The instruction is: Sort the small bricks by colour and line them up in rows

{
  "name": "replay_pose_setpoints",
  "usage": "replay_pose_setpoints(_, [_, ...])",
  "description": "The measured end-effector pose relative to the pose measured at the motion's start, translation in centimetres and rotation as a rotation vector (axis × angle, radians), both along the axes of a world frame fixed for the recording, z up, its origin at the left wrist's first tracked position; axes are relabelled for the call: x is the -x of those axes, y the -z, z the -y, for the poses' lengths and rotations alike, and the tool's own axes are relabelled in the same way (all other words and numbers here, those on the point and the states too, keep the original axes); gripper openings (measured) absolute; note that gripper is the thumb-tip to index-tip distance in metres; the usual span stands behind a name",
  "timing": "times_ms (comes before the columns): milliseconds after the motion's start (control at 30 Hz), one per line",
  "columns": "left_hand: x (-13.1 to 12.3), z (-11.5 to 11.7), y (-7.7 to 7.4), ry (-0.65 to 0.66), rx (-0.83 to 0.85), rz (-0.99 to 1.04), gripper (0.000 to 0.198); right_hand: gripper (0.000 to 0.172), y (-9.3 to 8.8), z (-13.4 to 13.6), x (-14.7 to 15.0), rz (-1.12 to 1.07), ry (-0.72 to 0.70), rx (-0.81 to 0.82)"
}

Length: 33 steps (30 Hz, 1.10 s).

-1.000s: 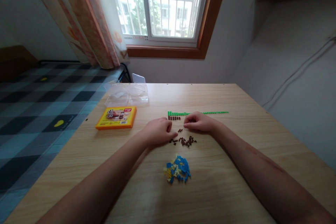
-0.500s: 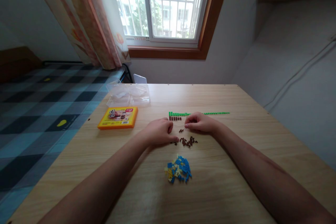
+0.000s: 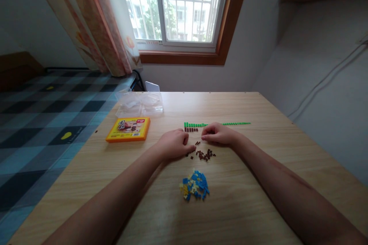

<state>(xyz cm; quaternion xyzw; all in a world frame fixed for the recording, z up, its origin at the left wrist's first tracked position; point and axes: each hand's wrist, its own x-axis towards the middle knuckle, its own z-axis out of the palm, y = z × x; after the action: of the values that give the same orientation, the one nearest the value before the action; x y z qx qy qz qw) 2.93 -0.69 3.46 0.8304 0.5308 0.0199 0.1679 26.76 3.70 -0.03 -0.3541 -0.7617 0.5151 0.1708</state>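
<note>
My left hand (image 3: 174, 144) rests on the table with its fingers bent and its thumb held apart from them. The thumb tip is beside small brown building bricks, and nothing shows in the gap. Across from it, my right hand (image 3: 217, 134) has its fingers curled in and pressed together; whatever they may hold is hidden. Between the hands lie a couple of loose brown bricks (image 3: 197, 143). Nearer to me is a scattered pile of brown bricks (image 3: 206, 155). Beyond the hands run a short row of brown bricks (image 3: 191, 129) and a long row of green bricks (image 3: 193, 125), partly covered by my right hand.
A mixed heap of blue and yellow bricks (image 3: 196, 185) lies near me on the wooden table (image 3: 244, 206). An orange-yellow box (image 3: 128, 129) is at the left, with clear plastic trays (image 3: 140, 104) behind it. A checked bed (image 3: 31, 122) adjoins the left.
My left thumb has lifted slightly and shifted away from me, showing more of the brown bricks beside it. My right hand keeps nearly the same pose. The whole view has shifted very slightly.
</note>
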Motion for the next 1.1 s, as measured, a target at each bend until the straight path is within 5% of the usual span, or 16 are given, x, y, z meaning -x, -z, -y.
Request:
replay_pose_setpoints(833, [0.29, -0.44, 0.00, 0.034, 0.019, -0.019, 0.039, 0.025, -0.08, 0.03, -0.06, 0.012, 0.017, -0.020])
replay_pose_setpoints(1100, [-0.47, 0.08, -0.03, -0.054, -0.036, -0.004, 0.035, 0.027, 0.04, 0.07, 0.05, -0.004, 0.015, 0.015])
